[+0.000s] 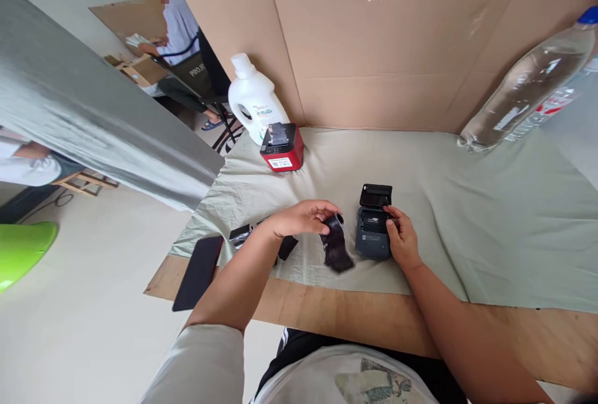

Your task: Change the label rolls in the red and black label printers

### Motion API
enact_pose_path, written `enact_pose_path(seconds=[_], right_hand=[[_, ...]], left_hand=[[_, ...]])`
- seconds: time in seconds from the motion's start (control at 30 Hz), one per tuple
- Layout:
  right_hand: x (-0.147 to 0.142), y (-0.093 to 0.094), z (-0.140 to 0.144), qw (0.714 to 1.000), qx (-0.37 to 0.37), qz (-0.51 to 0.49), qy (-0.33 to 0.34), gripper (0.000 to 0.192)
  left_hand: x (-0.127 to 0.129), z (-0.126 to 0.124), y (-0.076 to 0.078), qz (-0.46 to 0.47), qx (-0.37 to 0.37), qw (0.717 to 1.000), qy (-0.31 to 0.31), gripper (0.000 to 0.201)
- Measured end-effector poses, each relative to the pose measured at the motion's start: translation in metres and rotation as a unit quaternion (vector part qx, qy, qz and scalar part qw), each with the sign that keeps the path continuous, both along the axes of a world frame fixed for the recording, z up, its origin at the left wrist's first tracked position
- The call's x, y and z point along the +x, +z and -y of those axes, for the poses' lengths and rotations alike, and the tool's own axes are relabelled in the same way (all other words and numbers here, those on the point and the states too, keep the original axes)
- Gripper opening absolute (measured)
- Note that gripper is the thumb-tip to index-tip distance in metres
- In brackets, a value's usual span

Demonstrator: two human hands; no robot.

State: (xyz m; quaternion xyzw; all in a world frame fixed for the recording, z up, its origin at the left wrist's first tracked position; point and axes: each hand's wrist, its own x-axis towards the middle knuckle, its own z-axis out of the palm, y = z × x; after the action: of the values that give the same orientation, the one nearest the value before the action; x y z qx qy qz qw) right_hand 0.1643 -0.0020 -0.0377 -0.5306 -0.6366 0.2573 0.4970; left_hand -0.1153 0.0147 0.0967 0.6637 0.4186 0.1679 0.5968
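Observation:
My left hand [311,217] pinches a small roll of black labels [337,248] by its rolled end, and a loose dark strip hangs down from it. Just to its right, a dark portable label printer [374,243] lies on the cloth with its lid [376,195] swung up. The fingers and thumb of my right hand [402,237] grip the printer's right side. More black rolls and strips [287,247] lie under and behind my left wrist, partly hidden by the forearm.
A red and black printer [282,149] stands before a white jug [256,102]. A dark phone [199,272] lies at the left front edge. Large plastic bottles [530,86] lean at right against a cardboard screen [374,43]. A seated person [180,24] works beyond a grey curtain [107,86].

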Motion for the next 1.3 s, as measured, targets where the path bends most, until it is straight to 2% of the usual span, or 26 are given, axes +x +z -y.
enact_pose_path(seconds=[0.07, 0.17, 0.27, 0.33, 0.57, 0.67, 0.8, 0.9, 1.0, 1.07, 1.1, 1.17, 1.23, 1.3], right_hand=[[0.000, 0.001, 0.000, 1.000, 0.001, -0.001, -0.001, 0.039], [0.000, 0.002, 0.001, 1.000, 0.005, -0.017, 0.000, 0.040], [0.000, 0.002, 0.002, 0.999, -0.004, -0.046, -0.004, 0.041], [0.001, 0.001, 0.002, 0.998, -0.013, -0.061, -0.005, 0.042], [0.002, -0.004, -0.001, 0.998, -0.014, -0.062, 0.007, 0.040], [0.002, -0.005, -0.001, 0.998, -0.012, -0.059, 0.010, 0.040], [0.002, -0.003, 0.000, 0.999, -0.008, -0.051, 0.008, 0.039], [0.002, -0.002, 0.000, 0.999, -0.005, -0.041, 0.005, 0.038], [0.001, -0.002, -0.001, 0.999, 0.000, -0.036, 0.006, 0.037], [0.001, -0.002, 0.000, 0.999, -0.001, -0.034, 0.009, 0.036], [0.000, -0.001, 0.000, 0.999, -0.002, -0.034, 0.010, 0.035], [0.000, 0.000, 0.000, 0.999, -0.001, -0.034, 0.004, 0.035], [0.000, 0.002, 0.001, 0.999, 0.015, -0.032, -0.022, 0.034], [0.001, 0.004, 0.001, 0.997, 0.045, -0.032, -0.060, 0.033]], left_hand=[[0.033, 0.002, 0.008, 0.020, 0.013, 0.999, -0.045, 0.041], [0.083, -0.002, 0.002, -0.089, 0.136, 0.986, -0.035, 0.029], [0.117, -0.010, -0.015, -0.252, 0.285, 0.924, -0.033, 0.023], [0.126, -0.013, -0.023, -0.312, 0.326, 0.891, -0.043, 0.022], [0.124, -0.011, -0.030, -0.350, 0.349, 0.868, -0.049, 0.021], [0.127, -0.013, -0.038, -0.365, 0.363, 0.856, -0.047, 0.020], [0.128, -0.015, -0.048, -0.349, 0.358, 0.866, -0.016, 0.013], [0.123, -0.015, -0.050, -0.314, 0.369, 0.875, 0.018, 0.017], [0.118, -0.015, -0.050, -0.273, 0.381, 0.874, 0.130, 0.022], [0.115, -0.016, -0.052, -0.239, 0.382, 0.870, 0.200, 0.035], [0.114, -0.016, -0.054, -0.216, 0.380, 0.875, 0.210, 0.043], [0.111, -0.015, -0.059, -0.159, 0.374, 0.894, 0.189, 0.051], [0.108, -0.010, -0.064, -0.106, 0.375, 0.905, 0.171, 0.049], [0.105, -0.001, -0.067, -0.069, 0.387, 0.901, 0.184, 0.046]])
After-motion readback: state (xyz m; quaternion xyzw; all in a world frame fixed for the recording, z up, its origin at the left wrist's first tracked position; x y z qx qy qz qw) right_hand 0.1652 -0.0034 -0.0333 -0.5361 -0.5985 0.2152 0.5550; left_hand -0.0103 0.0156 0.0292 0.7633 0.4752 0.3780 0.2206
